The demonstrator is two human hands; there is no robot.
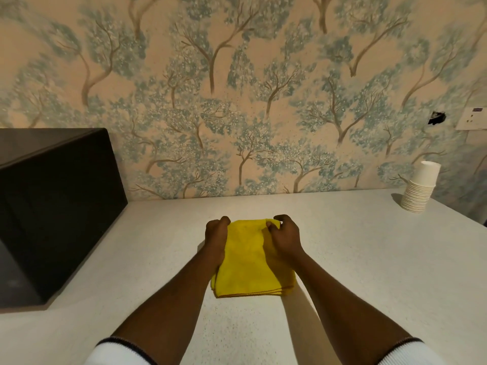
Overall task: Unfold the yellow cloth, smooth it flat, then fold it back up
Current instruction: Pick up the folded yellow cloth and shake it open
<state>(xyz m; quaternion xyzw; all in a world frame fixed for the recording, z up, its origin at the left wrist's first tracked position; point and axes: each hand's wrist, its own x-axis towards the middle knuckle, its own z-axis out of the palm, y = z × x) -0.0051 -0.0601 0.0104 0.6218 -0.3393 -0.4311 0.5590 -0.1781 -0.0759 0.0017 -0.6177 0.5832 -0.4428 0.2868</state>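
Head view: the yellow cloth lies folded, a thick square at lower centre of the frame on the white counter, stacked hemmed edges toward you. Your left hand is curled on its far left corner, your right hand pinching the far right corner, both closed on cloth. Both grips sit at the far edge, so the bulk runs from there back toward you; probably you lift and open from there. Both hands equally near.
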